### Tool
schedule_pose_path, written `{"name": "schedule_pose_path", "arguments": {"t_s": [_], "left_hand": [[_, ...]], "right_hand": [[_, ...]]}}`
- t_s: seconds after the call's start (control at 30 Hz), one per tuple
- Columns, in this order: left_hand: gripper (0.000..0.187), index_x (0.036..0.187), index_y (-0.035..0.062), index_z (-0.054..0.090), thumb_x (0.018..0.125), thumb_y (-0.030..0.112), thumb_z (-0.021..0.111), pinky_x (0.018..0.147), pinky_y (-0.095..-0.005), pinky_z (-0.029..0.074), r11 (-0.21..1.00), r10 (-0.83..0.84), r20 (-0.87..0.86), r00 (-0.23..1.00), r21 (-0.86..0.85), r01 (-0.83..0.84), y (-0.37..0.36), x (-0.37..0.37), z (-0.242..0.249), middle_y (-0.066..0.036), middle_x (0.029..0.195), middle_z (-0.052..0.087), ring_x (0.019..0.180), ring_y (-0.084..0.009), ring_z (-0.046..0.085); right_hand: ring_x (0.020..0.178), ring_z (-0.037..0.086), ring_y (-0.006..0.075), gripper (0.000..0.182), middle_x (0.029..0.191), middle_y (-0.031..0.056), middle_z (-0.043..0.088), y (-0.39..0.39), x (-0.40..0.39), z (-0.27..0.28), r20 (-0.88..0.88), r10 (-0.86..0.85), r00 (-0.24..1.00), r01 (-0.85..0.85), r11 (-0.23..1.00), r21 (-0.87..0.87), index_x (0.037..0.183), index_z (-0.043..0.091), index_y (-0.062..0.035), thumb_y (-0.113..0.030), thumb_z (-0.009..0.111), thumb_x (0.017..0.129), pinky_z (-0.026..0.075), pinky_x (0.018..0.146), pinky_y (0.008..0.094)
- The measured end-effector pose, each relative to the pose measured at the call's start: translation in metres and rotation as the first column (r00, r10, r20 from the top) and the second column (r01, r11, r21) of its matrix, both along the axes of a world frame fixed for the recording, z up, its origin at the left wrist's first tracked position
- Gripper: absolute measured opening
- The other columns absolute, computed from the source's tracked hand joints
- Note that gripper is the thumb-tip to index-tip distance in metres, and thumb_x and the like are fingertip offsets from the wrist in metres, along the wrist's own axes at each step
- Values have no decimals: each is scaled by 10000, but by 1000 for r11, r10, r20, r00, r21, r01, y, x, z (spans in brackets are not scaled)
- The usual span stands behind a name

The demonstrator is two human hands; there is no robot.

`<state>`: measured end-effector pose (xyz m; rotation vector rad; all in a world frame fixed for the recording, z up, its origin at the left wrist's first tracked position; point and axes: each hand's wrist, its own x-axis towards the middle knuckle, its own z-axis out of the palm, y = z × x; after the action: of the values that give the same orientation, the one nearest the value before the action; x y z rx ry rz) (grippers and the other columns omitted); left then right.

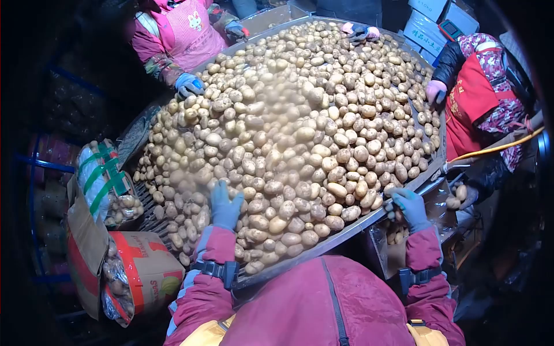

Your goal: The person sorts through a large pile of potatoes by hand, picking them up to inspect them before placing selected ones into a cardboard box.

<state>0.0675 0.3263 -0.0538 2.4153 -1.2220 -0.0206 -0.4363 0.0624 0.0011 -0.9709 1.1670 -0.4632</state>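
Note:
A broad heap of potatoes (306, 132) fills the large metal-rimmed table in front of me. My left hand (226, 207), in a blue glove, reaches over the near left part of the heap, its fingers apart and touching the potatoes there. Past the near right rim (340, 233), my right hand (411, 209) is curled around a potato (390, 190), in a matching glove. Below that hand stands an open cardboard box (388, 254) with potatoes inside. The undersides of both hands are hidden.
Co-workers' gloved hands rest at the far left (190, 85), far edge (360, 32) and right edge (435, 91). Potato-filled cardboard boxes (153, 268) stand at left. White cartons (426, 33) are stacked at back right. A yellow cable (496, 147) runs at right. Blurry patches cover part of the heap.

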Motion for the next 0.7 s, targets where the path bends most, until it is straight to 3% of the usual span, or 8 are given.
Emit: {"name": "schedule_pose_path", "arguments": {"t_s": [0.1, 0.17, 0.23, 0.37, 0.43, 0.63, 0.67, 0.7], "left_hand": [[772, 1538, 81, 401, 919, 438, 692, 1210, -521, 238, 983, 27, -73, 997, 181, -13, -18, -21, 17, -248, 1583, 331, 1473, -459, 254], [773, 1538, 111, 411, 910, 457, 699, 1203, -545, 237, 982, 25, -54, 998, 186, -15, -24, -33, 28, -244, 1587, 322, 1477, -467, 238], [792, 1517, 107, 445, 864, 445, 739, 1179, -536, 282, 970, 1, -42, 999, 242, 9, -29, -41, 45, -269, 1569, 318, 1437, -453, 311], [816, 1523, 89, 439, 866, 453, 759, 1168, -504, 316, 973, -14, -125, 992, 228, 42, -32, -39, 55, -266, 1604, 283, 1448, -441, 326], [789, 1501, 84, 471, 861, 443, 762, 1165, -504, 323, 970, -9, -133, 991, 239, 41, -34, -37, 58, -254, 1610, 282, 1442, -439, 338], [731, 1450, 101, 544, 855, 474, 744, 1163, -514, 332, 956, 39, -122, 992, 294, -2, -39, -32, 56, -206, 1630, 276, 1447, -428, 340], [731, 1450, 106, 544, 852, 474, 746, 1162, -515, 334, 955, 35, -113, 993, 295, 0, -39, -31, 56, -203, 1632, 274, 1446, -428, 342], [731, 1450, 112, 545, 849, 474, 748, 1162, -516, 336, 955, 31, -106, 994, 297, 2, -39, -31, 55, -201, 1633, 273, 1446, -428, 344]], "right_hand": [[822, 698, 164, 254, 993, 95, 717, -10, 80, 31, 137, -47, 989, 35, 996, 83, 1183, 689, 12, -133, 644, 980, 597, 632, 293], [886, 692, 155, 265, 1082, 84, 713, -16, 125, 8, 103, 187, 977, -176, 978, -109, 1179, 695, 22, -144, 655, 976, 587, 762, 294], [935, 694, 169, 341, 1066, 92, 723, -33, 174, 7, -136, 346, 928, -360, 745, -561, 1247, 670, -8, -176, 649, 951, 561, 842, 312], [1089, 668, 188, 388, 1179, 121, 702, -100, 264, 33, -357, 144, 923, -350, 702, -621, 1276, 663, -65, -242, 660, 931, 513, 961, 312], [1187, 636, 268, 430, 1282, 141, 660, -153, 300, -17, -393, 51, 918, -371, 457, -808, 1317, 638, -81, -268, 644, 930, 488, 1022, 344], [1302, 549, 321, 518, 1438, 140, 562, -178, 366, -19, -763, 33, 645, -692, 449, -566, 1334, 625, -101, -284, 694, 855, 440, 1091, 418], [1214, 620, 276, 508, 1362, 146, 618, -178, 369, -34, -779, -69, 623, -699, 399, -594, 1324, 629, -94, -253, 702, 846, 510, 999, 412], [1158, 643, 258, 499, 1303, 142, 644, -184, 370, -40, -733, 58, 678, -652, 508, -563, 1314, 631, -87, -253, 708, 850, 531, 947, 399]]}}
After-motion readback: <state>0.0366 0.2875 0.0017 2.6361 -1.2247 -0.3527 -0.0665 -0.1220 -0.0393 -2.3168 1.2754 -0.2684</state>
